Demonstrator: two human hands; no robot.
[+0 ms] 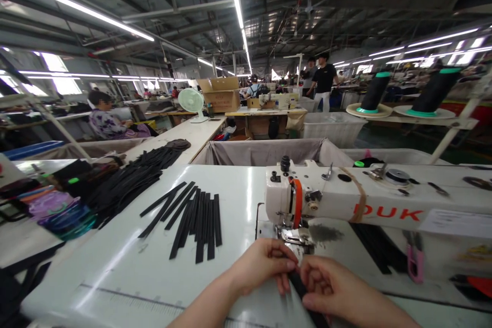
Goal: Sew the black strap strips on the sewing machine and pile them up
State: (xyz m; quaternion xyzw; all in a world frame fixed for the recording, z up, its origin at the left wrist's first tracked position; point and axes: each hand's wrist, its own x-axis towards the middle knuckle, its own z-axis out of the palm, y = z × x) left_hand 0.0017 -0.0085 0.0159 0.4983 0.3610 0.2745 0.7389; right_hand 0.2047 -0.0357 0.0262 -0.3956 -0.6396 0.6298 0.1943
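Head view: left hand (pixel 261 266) and right hand (pixel 330 287) are pinching a black strip (pixel 303 292) at the presser foot (pixel 294 236); more strips (pixel 196 220) are lying beside

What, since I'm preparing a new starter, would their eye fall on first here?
The white sewing machine with red lettering fills the right foreground, above the left hand and right hand pinching a black strip. Cut black strips lie in a row on the white table, and black thread cones stand at upper right.

Between the left hand (pixel 259 266) and right hand (pixel 326 284), the black strip (pixel 303 292) is partly hidden, then runs off the bottom edge.
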